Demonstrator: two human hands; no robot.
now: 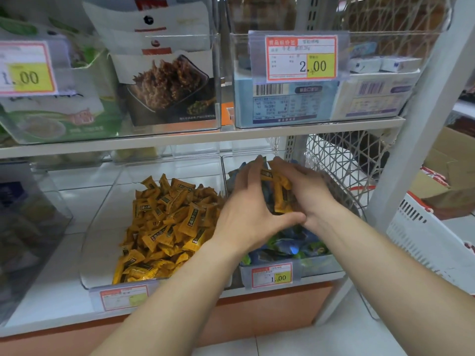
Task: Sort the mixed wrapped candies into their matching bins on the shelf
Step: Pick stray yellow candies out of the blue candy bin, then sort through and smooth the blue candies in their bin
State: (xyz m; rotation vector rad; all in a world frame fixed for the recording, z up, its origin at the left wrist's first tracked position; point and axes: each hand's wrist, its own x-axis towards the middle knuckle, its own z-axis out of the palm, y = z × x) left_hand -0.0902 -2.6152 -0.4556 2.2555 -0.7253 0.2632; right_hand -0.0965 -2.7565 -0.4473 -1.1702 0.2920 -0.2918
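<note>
Two clear bins stand side by side on the lower shelf. The left bin (102,209) holds a heap of orange wrapped candies (164,227). The right bin (331,265) holds blue and green wrapped candies (290,246). Both hands are over the right bin, close together. My left hand (246,201) and my right hand (308,187) cup a bunch of orange candies (281,195) between them, fingers curled round the wrappers. Part of the bunch is hidden behind the fingers.
The upper shelf carries clear bins with snack boxes (167,80) and blue boxes (288,101), each with a price tag. A wire mesh side panel (341,160) closes the shelf at right. A white basket (424,235) and cardboard boxes (447,160) sit beyond the upright post.
</note>
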